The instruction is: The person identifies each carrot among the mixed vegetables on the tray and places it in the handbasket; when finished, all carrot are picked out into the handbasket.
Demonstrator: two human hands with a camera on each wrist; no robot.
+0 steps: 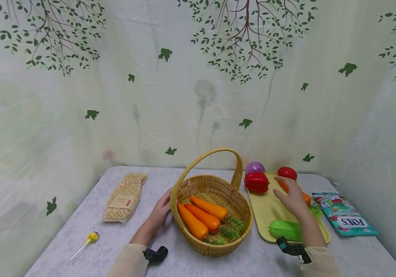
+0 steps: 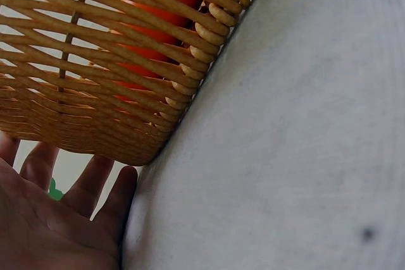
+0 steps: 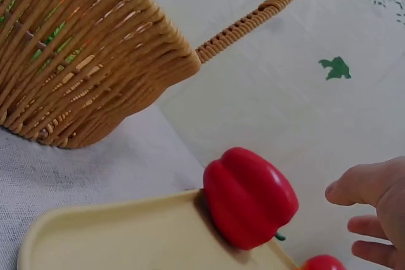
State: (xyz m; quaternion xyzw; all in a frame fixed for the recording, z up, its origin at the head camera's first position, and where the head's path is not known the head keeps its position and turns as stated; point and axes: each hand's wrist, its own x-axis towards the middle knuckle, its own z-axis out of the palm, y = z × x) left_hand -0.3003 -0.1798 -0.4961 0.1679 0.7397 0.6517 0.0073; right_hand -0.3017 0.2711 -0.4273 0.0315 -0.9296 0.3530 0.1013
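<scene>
Pale fabric printed with green leaves and branches [image 1: 184, 96] hangs behind a light grey surface [image 1: 350, 257]. One round, golden-brown woven basket with an arched handle [image 1: 215, 251] stands near the middle, holding three orange carrots with green leafy tops [image 1: 203, 218], laid side by side. The left hand [image 1: 159, 213] rests at the basket's left side, its fingers extended rather than wrapped around the weave.

To the right lies one pale yellow rectangular tray [image 1: 267, 207]. It bears one glossy red bell pepper [image 1: 256, 182] and one smooth green elongated vegetable [image 1: 285, 230]; at its back right corner is one round red vegetable [image 1: 287, 173]. At least one more orange carrot [image 1: 306, 198] lies along the tray's right side, partly hidden by the right hand [image 1: 292, 198], which hovers above the tray with spread fingers, grasping nothing.

One purple ball-shaped vegetable [image 1: 255, 167] sits behind the pepper; whether it rests on the tray cannot be told. Right of the tray is one teal FOX'S packet [image 1: 345, 214]. On the left lie one clear bag of pale grains [image 1: 125, 196] and one yellow-and-red lollipop [image 1: 93, 237].
</scene>
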